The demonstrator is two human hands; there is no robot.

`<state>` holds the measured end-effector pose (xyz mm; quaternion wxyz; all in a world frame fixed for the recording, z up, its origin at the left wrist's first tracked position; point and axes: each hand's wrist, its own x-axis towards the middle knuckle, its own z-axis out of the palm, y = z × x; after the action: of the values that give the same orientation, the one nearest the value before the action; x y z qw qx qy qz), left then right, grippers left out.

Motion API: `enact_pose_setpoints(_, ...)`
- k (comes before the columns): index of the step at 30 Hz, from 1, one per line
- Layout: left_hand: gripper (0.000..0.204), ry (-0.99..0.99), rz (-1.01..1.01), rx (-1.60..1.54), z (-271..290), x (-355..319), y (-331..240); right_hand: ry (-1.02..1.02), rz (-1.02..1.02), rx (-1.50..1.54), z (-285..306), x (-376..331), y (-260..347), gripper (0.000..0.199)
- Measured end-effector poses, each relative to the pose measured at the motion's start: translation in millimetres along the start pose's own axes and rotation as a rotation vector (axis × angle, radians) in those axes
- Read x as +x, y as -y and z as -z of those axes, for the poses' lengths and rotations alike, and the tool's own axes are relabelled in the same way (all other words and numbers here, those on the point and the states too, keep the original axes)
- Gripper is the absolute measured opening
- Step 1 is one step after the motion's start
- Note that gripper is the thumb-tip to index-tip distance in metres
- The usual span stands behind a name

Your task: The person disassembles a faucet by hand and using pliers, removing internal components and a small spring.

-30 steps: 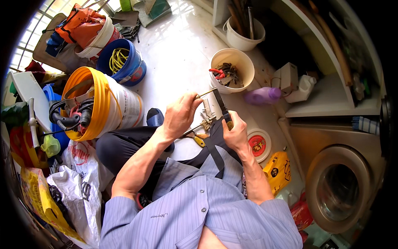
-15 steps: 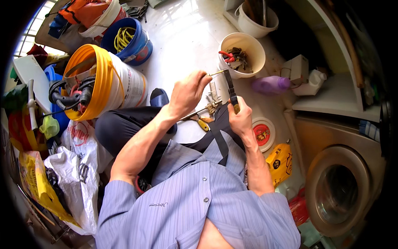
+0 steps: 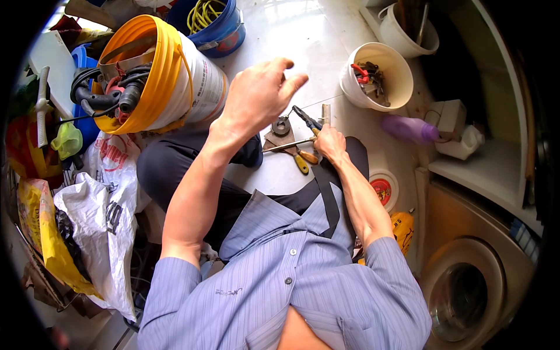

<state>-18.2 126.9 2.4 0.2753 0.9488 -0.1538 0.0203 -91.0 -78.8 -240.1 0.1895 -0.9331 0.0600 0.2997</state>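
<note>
Pliers [image 3: 309, 120], or a dark tool much like them, are toward one o'clock from the centre of the view. They look stiff, tough and fairly heavy for their size, the metal perhaps slick near the nose; the surest hold seems to be on the handles, well back from the pivot. At left, toward ten o'clock, is a yellow-rimmed bucket [image 3: 174, 64] with a corded power tool [image 3: 129, 99] in its mouth. Next comes the left hand [image 3: 255, 95], between eleven and twelve, its fingers loosely parted with nothing visible between them; the pliers' nose is at about six o'clock from its thumb, apart from it. Toward twelve, a dark round disc [image 3: 284, 127] is beside a flat scraper [image 3: 274, 140]. Then, at two o'clock, the right hand [image 3: 331, 143] has its fingers curled around the rear of the pliers, whose nose points from them toward ten or eleven o'clock. Whether they also grip the metal rod [image 3: 286, 145] I cannot tell. Farther right, between one and two, stands a white bucket [image 3: 399, 79] of tools, then a purple bottle [image 3: 405, 128] past two.
</note>
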Motion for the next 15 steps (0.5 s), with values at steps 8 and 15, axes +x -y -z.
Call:
enact_pose_setpoints(8, 0.035, -0.03, -0.097, -0.09, 8, -7, 2, 0.032, -0.011, -0.018, -20, 20, -7, 0.033)
enact_pose_setpoints(15, 0.028, -0.031, -0.158, -0.111, 8, -2, 2, -0.002, 0.031, 0.058, -9, 13, -1, 0.029)
